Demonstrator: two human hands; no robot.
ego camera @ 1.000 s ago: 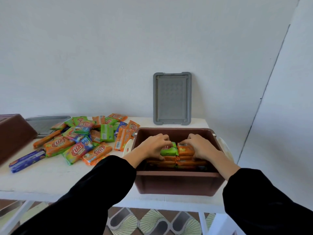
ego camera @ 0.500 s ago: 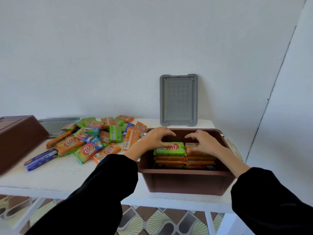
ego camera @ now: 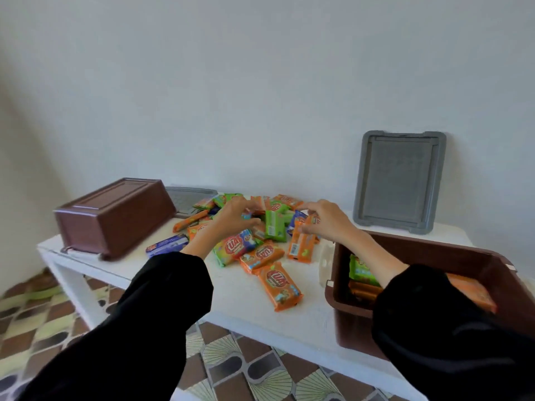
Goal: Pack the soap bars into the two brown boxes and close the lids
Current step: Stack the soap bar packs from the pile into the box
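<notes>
A pile of wrapped soap bars (ego camera: 262,253), orange, green and blue, lies on the middle of the white table (ego camera: 246,311). My left hand (ego camera: 233,218) hovers over the pile's far side with curled, spread fingers. My right hand (ego camera: 325,222) is beside it, thumb touching a tilted orange bar (ego camera: 301,247), fingers apart. An open brown box (ego camera: 434,251) at the right holds stacked bars, a green one (ego camera: 362,270) on top; my right sleeve hides part of them. A second brown box (ego camera: 115,217) lies upside down at the left.
One grey lid (ego camera: 399,180) leans upright against the wall behind the open box. Another grey lid (ego camera: 188,198) lies flat behind the overturned box. A blue bar (ego camera: 166,245) sits apart near it. Patterned floor tiles show beyond the table's front edge.
Both hands left the open box and moved left to the loose pile. The view swung left, so the open box now sits at the right edge.
</notes>
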